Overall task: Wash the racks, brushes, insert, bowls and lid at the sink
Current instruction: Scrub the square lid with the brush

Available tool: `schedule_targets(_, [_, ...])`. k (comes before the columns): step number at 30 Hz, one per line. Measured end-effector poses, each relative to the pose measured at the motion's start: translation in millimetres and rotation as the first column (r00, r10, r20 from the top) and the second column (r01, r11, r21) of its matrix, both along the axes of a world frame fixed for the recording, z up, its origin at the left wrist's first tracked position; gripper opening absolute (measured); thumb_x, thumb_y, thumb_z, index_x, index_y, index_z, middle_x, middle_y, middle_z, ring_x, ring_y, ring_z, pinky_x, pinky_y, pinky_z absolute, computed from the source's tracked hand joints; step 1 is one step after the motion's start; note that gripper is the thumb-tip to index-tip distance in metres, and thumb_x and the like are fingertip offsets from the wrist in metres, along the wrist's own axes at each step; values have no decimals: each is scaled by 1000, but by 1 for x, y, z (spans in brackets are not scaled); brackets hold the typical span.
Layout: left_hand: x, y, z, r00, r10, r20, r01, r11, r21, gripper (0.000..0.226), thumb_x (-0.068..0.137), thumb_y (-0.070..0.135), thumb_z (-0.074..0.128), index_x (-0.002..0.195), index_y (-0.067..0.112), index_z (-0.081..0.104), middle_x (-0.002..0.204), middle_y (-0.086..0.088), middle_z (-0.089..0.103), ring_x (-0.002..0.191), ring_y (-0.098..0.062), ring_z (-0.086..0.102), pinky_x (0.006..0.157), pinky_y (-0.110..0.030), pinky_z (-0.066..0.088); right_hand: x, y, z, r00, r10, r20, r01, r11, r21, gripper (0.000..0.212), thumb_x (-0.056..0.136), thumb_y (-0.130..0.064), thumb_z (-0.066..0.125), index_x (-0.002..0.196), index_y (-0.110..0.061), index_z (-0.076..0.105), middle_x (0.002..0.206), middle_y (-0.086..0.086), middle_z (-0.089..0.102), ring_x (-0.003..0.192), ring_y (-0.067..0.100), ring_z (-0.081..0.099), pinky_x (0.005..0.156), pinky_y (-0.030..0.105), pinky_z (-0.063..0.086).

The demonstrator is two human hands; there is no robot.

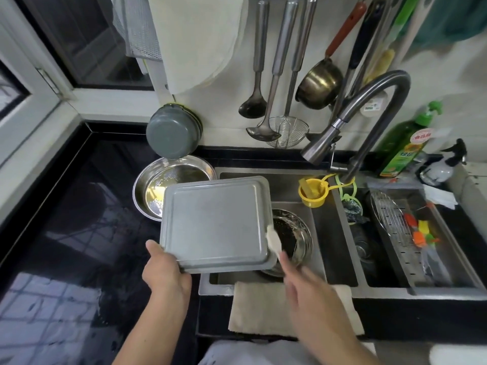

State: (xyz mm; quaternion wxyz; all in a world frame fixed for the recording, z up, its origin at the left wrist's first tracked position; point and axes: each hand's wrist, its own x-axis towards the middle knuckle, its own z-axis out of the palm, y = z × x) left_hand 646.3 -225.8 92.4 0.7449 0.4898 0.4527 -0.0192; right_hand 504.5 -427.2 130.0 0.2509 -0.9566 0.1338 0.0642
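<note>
My left hand [164,270] grips the near left corner of a flat grey rectangular lid [216,223], held level over the left edge of the sink [324,259]. My right hand [303,285], blurred, holds a pale scrubbing brush [272,239] whose head touches the lid's right edge. Below the lid a steel bowl [295,238] with a dark perforated insert sits in the left basin. A wide steel bowl [163,185] stands on the black counter behind the lid. In the right basin lie a wire rack [390,217] and coloured brushes [419,233].
The faucet [355,133] arches over the sink, spout over the left basin. A yellow strainer cup [313,193] hangs on the divider. A beige cloth [263,309] drapes over the front rim. Dish soap [405,146] stands at the back right. Ladles and a pot hang above.
</note>
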Motion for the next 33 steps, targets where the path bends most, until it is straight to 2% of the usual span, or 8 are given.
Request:
schedule_targets(3, [0, 0, -1, 1000, -17, 24, 17, 1000, 18, 39, 105, 52, 51, 97, 16, 65, 92, -1, 73, 79, -22, 71, 64, -37, 56, 14, -16, -1, 999, -5, -34, 4, 999, -33, 57, 107, -31, 37, 155, -50, 13, 104, -13, 54, 89, 9, 58, 77, 30, 50])
schedule_targets(7, [-8, -15, 2, 996, -84, 41, 85, 996, -18, 37, 106, 46, 52, 96, 14, 66, 90, -1, 76, 78, -19, 75, 70, -36, 60, 89, -40, 9, 978, -156, 136, 166, 984, -64, 49, 107, -27, 39, 155, -37, 34, 87, -10, 54, 78, 5, 54, 60, 25, 46])
schedule_targets(15, [-6, 1, 5, 995, -63, 83, 63, 998, 9, 39, 105, 54, 49, 93, 20, 65, 88, 1, 75, 75, -19, 71, 64, -35, 53, 8, -1, -8, 995, -83, 53, 78, 992, 96, 56, 107, -29, 41, 157, -44, 22, 96, -11, 52, 83, 8, 56, 75, 31, 52])
schedule_targets(18, [-19, -5, 7, 986, -115, 121, 120, 992, -35, 38, 106, 50, 51, 102, 18, 70, 86, 3, 80, 76, -15, 77, 71, -35, 58, 44, -7, -9, 991, -81, 104, 89, 993, -73, 57, 107, -29, 38, 159, -39, 17, 100, -5, 53, 79, 13, 58, 71, 37, 54])
schedule_targets(23, [-32, -22, -7, 979, -193, 58, 195, 980, -34, 37, 103, 43, 58, 100, 9, 73, 82, -6, 78, 69, -21, 75, 55, -29, 58, 59, 52, -11, 933, 339, -119, -352, 928, -124, 64, 101, -19, 39, 157, -42, 18, 108, 0, 54, 99, 30, 62, 77, 40, 49])
schedule_targets(27, [-48, -5, -32, 989, -144, -45, 144, 990, -3, 35, 96, 40, 63, 97, 6, 72, 84, -7, 73, 75, -26, 70, 65, -37, 56, 83, 22, -43, 977, 93, -191, -131, 972, -193, 65, 100, -15, 38, 158, -38, 20, 115, 6, 58, 99, 32, 63, 72, 40, 45])
schedule_targets(31, [-67, 25, -61, 983, -79, -167, 87, 995, 38, 29, 94, 36, 59, 82, 10, 59, 69, -4, 60, 63, -23, 57, 57, -36, 45, 54, 43, -65, 887, 358, -291, -384, 922, -38, 56, 104, -24, 38, 155, -45, 25, 112, 3, 56, 100, 31, 62, 77, 39, 47])
schedule_targets(33, [-74, 32, -74, 979, -49, -197, 53, 998, 16, 27, 95, 34, 57, 80, 12, 55, 66, -3, 55, 61, -22, 52, 57, -37, 41, 52, 41, -79, 895, 327, -304, -344, 939, -2, 52, 106, -28, 37, 154, -46, 27, 117, 3, 57, 105, 30, 60, 83, 39, 48])
